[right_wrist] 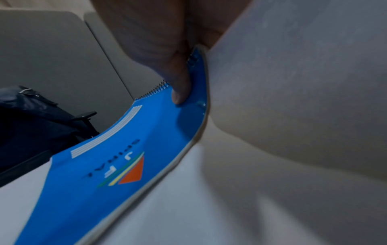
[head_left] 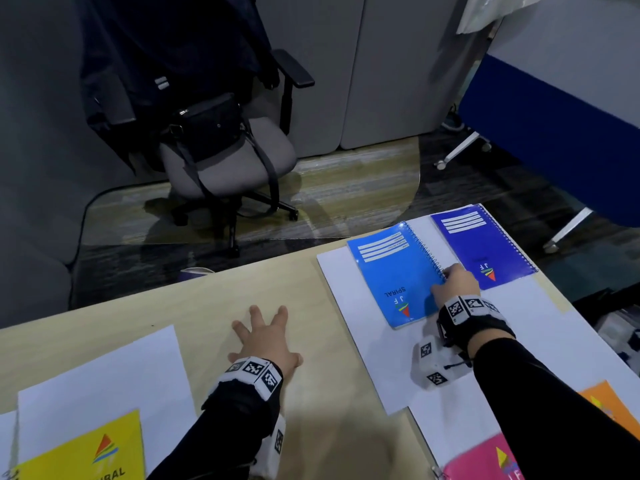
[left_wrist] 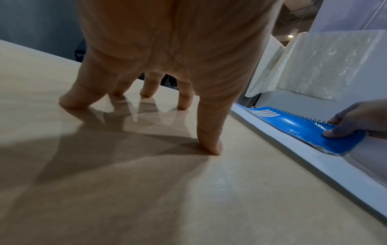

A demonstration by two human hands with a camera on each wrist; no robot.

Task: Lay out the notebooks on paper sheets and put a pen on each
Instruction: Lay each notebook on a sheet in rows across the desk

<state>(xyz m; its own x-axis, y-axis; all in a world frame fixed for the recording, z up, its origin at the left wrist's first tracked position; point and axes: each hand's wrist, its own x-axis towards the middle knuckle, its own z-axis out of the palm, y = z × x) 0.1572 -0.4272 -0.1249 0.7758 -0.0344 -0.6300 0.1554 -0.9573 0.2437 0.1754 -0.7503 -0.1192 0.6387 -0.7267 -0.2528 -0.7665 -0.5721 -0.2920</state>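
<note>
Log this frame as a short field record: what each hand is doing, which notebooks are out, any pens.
left hand: spread, fingertips on the beige tabletop
right hand: pinches the light blue spiral notebook at its coil edge
notebook's support: white paper sheet
neighbour: dark blue spiral notebook, to the right
near edge: yellow notebook, pink notebook, orange notebook
pens: none visible

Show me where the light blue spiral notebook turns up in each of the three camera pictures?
Head view: light blue notebook right of centre, on a white paper sheet.
Left wrist view: far right edge, seen low and flat.
Right wrist view: lower left to centre, logo visible.
Shared landmark: the right hand, thumb on the cover by the spiral binding.
</note>
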